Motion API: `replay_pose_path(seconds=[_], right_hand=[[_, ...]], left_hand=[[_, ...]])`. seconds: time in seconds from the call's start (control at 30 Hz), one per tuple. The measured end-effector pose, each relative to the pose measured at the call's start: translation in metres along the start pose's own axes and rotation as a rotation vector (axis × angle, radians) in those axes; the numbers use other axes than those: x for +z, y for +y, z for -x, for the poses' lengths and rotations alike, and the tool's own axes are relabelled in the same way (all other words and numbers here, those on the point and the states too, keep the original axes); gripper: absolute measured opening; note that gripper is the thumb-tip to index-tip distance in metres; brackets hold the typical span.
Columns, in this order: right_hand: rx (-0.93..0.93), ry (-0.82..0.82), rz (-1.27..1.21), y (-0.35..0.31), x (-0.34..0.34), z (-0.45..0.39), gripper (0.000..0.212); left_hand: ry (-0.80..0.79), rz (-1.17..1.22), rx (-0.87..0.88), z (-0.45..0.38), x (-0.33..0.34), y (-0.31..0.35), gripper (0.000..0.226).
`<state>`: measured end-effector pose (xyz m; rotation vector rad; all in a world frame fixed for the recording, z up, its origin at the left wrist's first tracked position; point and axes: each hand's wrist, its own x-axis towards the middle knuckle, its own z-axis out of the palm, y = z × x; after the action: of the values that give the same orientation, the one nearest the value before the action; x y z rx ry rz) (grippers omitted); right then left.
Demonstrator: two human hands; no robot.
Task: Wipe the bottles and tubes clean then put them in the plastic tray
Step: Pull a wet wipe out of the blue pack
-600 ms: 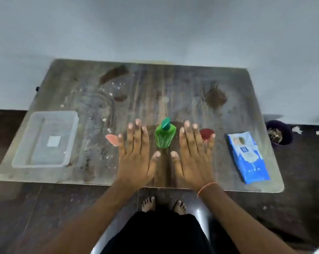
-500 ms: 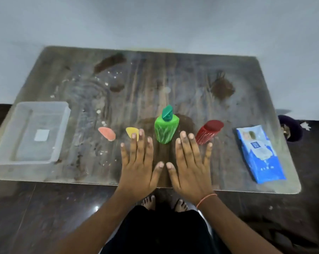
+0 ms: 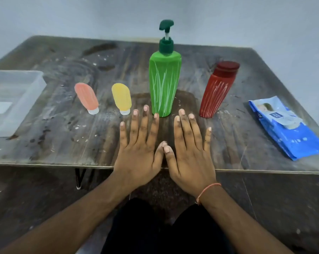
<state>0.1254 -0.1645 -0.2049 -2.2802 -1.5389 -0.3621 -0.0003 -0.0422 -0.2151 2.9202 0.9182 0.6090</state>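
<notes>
Nothing wiped yet: my left hand (image 3: 139, 143) and right hand (image 3: 189, 145) lie flat, fingers spread, empty. Both bottles (image 3: 164, 83) and tubes (image 3: 86, 97) stand on the surface (image 3: 54, 134); plastic tray (image 3: 34, 92) empty.

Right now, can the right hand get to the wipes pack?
Probably yes. The right hand lies flat and empty on the table; the wipes pack lies to its right with bare tabletop between. The red bottle stands further back, off that path.
</notes>
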Motion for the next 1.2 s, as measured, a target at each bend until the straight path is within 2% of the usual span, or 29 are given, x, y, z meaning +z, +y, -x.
replay_pose_path(seconds=[0.2, 0.37, 0.5, 0.73, 0.87, 0.93, 1.03, 1.2], right_hand=[[0.031, -0.025, -0.075, -0.002, -0.010, 0.012, 0.074], [0.025, -0.010, -0.083, 0.013, -0.048, 0.041, 0.076], [0.039, 0.035, -0.020, 0.050, -0.083, 0.067, 0.075], [0.148, 0.109, 0.005, 0.135, -0.127, 0.101, 0.072], [0.203, 0.227, 0.038, 0.192, -0.134, 0.100, 0.060], [0.291, 0.262, 0.046, 0.217, -0.131, 0.091, 0.049], [0.418, 0.242, -0.019, 0.246, -0.125, 0.077, 0.035], [0.481, 0.136, -0.017, 0.281, -0.117, 0.058, 0.029]], left_hand=[[0.025, 0.021, -0.004, 0.010, -0.006, 0.008, 0.076], [0.044, 0.071, 0.064, 0.028, -0.028, 0.039, 0.075], [0.043, 0.122, 0.127, 0.025, -0.039, 0.079, 0.075], [-0.080, 0.294, 0.173, -0.007, -0.027, 0.151, 0.085], [-0.130, 0.361, 0.295, -0.040, -0.009, 0.185, 0.087], [-0.140, 0.392, 0.354, -0.059, 0.000, 0.201, 0.086], [-0.190, 0.471, 0.368, -0.090, 0.017, 0.221, 0.091], [-0.234, 0.518, 0.381, -0.136, 0.047, 0.244, 0.099]])
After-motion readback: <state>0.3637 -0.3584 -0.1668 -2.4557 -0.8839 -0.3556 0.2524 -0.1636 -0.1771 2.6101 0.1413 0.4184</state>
